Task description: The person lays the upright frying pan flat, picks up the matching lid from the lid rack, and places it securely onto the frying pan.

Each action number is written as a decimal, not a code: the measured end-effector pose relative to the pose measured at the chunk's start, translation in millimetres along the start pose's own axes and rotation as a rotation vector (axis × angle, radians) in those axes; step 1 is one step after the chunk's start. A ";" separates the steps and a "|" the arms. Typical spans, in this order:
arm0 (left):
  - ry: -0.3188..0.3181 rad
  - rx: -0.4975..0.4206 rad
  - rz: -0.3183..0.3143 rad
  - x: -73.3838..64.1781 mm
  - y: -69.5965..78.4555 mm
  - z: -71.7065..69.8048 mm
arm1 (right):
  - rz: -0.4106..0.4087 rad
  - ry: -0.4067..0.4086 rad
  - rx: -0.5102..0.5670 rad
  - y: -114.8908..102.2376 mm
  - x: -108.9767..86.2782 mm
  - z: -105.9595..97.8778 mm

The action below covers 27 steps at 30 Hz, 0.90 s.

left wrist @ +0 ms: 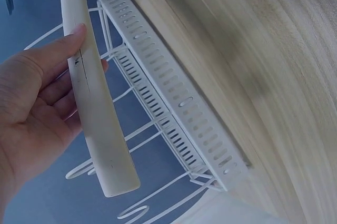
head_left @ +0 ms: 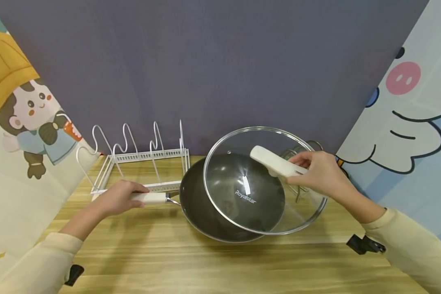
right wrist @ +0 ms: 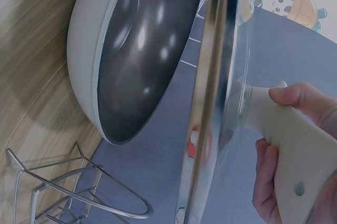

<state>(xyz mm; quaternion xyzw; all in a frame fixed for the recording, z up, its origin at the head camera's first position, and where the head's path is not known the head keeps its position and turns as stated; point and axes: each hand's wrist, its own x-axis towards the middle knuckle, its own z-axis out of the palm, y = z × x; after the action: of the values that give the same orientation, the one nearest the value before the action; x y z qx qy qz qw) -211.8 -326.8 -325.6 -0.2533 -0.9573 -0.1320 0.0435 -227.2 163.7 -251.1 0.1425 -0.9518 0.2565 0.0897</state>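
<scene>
My left hand grips the cream handle of a dark-lined wok. In the left wrist view the thumb lies along one side of that handle, with fingers behind it. My right hand holds the white handle of a round glass lid. The lid, with a metal rim and "Royalstar" lettering seen through or on it, is held above the right part of the wok. A gap shows between lid and wok in the right wrist view.
Behind the left hand stands a white wire rack with upright loops. A metal wire stand is to the right, partly behind the lid. Beneath is a wood-grain table; a grey panel rises at the back.
</scene>
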 end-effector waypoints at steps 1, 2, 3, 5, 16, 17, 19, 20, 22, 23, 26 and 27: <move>0.001 0.000 -0.002 -0.1 0.1 -0.2 | 0.002 -0.003 -0.002 -0.8 0.0 -0.6; 0.002 -0.001 -0.006 -0.1 0.2 -0.4 | 0.003 -0.004 -0.005 -1.3 0.1 -0.9; 0.004 -0.001 -0.009 -0.2 0.1 -0.5 | 0.004 -0.005 -0.006 -1.9 0.1 -1.2; 0.009 0.000 -0.010 -0.2 -0.2 -0.5 | 0.006 -0.004 -0.009 -2.6 0.0 -1.1; 0.016 0.006 -0.016 -2.8 -0.6 4.1 | -0.022 0.025 -0.006 -0.9 -0.5 7.1; 0.014 0.005 -0.022 -3.3 -0.6 4.8 | -0.026 0.026 0.002 -0.3 -0.6 8.1; 0.014 0.006 -0.027 -3.8 -0.4 6.3 | -0.036 0.028 0.019 0.9 -1.1 9.8; 0.015 0.008 -0.030 -3.9 -0.2 7.0 | -0.041 0.031 0.024 1.6 -1.2 10.6; 0.019 0.013 -0.028 -4.0 -0.2 7.9 | -0.048 0.029 0.040 2.7 -1.5 11.8; 0.021 0.012 -0.023 -3.8 -0.1 8.0 | -0.049 0.031 0.039 2.9 -1.6 12.1; 0.021 0.013 -0.026 -3.3 -0.1 6.3 | -0.054 0.032 0.038 2.2 -1.6 12.5; 0.020 0.013 -0.027 -3.2 -0.3 5.4 | -0.055 0.031 0.040 1.7 -1.4 12.6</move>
<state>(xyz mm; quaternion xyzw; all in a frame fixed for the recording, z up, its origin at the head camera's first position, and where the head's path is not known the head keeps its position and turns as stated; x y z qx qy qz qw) -209.2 -327.1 -331.3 -0.2388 -0.9611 -0.1287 0.0527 -227.7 159.0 -262.9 0.1665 -0.9407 0.2750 0.1089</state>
